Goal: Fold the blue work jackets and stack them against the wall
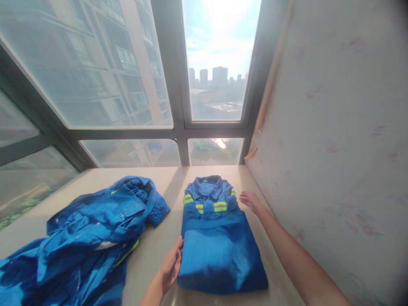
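Observation:
A folded blue work shirt point(208, 199) with yellow-green reflective strips lies collar-away on the pale surface, and a folded blue piece of cloth point(219, 250) covers its lower part. Along the left edge of this stack is my left hand point(172, 261), its fingers extended against or very near the fabric, gripping nothing. My right hand point(250, 201) is just right of the shirt's upper part, fingers stretched toward it and holding nothing; a small gap seems to separate them.
To the left, a crumpled blue garment point(105, 229) spreads over the pale ledge point(156, 255). Framed windows point(219, 63) rise behind the ledge. A patterned wall point(334, 148) bounds the right side, close to my right arm.

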`<state>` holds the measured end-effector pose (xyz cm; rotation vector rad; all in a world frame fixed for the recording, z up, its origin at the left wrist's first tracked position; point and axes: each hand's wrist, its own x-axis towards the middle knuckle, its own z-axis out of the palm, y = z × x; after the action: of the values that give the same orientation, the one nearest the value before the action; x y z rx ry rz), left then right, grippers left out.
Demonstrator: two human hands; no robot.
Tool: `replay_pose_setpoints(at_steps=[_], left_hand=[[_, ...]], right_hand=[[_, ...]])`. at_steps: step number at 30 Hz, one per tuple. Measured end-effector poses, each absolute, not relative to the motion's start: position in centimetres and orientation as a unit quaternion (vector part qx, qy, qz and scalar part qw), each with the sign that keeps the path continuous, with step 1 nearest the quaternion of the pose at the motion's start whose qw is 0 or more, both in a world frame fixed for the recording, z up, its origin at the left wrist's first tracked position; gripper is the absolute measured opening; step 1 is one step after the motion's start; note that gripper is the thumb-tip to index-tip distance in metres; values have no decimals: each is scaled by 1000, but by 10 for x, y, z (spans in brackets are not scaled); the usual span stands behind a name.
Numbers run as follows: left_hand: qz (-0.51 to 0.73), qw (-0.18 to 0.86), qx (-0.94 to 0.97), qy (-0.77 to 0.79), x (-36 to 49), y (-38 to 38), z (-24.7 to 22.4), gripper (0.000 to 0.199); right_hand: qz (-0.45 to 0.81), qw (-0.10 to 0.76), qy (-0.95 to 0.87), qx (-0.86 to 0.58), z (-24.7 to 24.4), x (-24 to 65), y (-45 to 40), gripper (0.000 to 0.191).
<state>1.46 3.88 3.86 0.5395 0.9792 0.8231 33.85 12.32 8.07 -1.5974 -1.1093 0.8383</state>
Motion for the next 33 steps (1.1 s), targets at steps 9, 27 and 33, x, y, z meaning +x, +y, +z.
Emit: replay_pose_setpoints(at_steps=[9,27,33], left_hand=[[328,767,284,473,23,39,52,75],[371,644,271,611,14,36,41,54],[329,625,296,643,-19,-4,31,61]], right_hand=[[464,408,-402,-676,-23,386,39,60],[316,352,-503,-724,-25,359,28,60],[316,344,-480,-742,-40,363,-17,62]])
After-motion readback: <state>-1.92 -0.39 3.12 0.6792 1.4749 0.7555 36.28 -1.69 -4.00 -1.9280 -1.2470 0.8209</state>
